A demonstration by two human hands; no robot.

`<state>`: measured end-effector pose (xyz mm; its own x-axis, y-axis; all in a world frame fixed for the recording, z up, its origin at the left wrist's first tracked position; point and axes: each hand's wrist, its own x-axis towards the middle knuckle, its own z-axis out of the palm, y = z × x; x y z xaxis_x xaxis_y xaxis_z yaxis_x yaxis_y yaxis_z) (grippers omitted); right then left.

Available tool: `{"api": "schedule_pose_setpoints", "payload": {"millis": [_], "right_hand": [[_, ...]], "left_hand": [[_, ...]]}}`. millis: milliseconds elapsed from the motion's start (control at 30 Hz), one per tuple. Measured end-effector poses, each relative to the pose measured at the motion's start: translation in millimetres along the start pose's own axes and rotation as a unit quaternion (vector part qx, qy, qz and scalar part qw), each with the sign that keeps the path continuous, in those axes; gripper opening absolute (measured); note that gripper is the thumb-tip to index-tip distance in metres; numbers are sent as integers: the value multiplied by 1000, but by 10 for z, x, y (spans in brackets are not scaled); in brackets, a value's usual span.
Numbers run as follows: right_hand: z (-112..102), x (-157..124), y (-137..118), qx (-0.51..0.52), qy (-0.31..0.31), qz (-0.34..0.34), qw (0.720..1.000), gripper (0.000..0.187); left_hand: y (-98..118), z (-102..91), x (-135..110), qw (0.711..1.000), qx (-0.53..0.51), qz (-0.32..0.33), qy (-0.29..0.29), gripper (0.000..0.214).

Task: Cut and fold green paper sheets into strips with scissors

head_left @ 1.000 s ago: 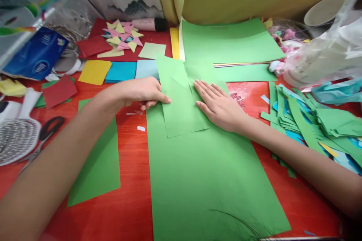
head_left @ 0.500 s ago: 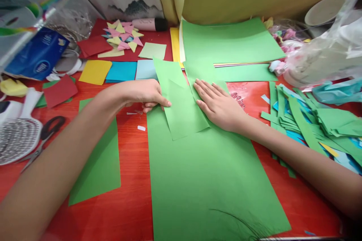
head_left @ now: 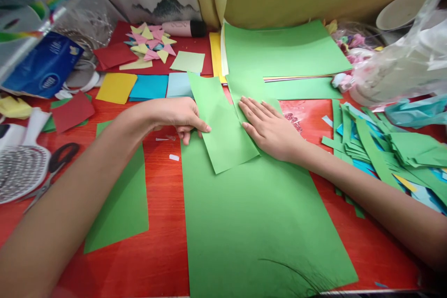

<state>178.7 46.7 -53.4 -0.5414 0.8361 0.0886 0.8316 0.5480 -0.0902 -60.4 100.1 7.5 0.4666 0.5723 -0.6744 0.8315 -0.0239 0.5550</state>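
Note:
Between the thumb and fingers of my left hand is the left edge of a green paper strip. The strip slants across a large green paper sheet, which lies on the red table. My right hand lies flat, fingers stretched out, pressing on a second green strip and the sheet beneath. The two strips meet close to my right fingertips, and a narrow gap opens between them farther back. Part of the second strip is hidden under my right hand.
Scissors and a white hairbrush lie at the left, near another green sheet. Coloured paper squares and a paper star sit behind. Cut green strips are heaped right. More green sheets lie at the back.
The held strip has turned slightly, its near left corner shifting a little to the right, and it looks smoother. My left fingers moved slightly; my right hand stays in place.

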Motion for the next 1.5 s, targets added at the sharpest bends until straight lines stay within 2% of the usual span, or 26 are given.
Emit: {"api": "schedule_pose_setpoints", "payload": {"millis": [333, 533, 600, 867, 1033, 1233, 1500], "right_hand": [[-11, 3, 13, -4, -8, -2, 1000, 62], [-45, -6, 10, 12, -10, -16, 1000, 81], [-55, -9, 6, 14, -13, -18, 1000, 86], [-45, -7, 7, 18, -14, -14, 1000, 87], [-56, -6, 0, 14, -18, -11, 1000, 89], [-47, 3, 10, 14, -22, 2, 1000, 61], [-16, 8, 17, 17, -10, 4, 1000, 58]], "left_hand": [[-17, -5, -17, 1000, 3, -3, -14, 52], [18, -13, -38, 997, 14, 6, 71, 47], [14, -22, -44, 996, 13, 8, 84, 45], [2, -9, -47, 999, 19, 16, -23, 50], [13, 10, -36, 999, 38, 8, -38, 53], [-2, 15, -26, 996, 31, 43, -66, 53], [7, 32, -32, 997, -2, 30, -69, 54]]}}
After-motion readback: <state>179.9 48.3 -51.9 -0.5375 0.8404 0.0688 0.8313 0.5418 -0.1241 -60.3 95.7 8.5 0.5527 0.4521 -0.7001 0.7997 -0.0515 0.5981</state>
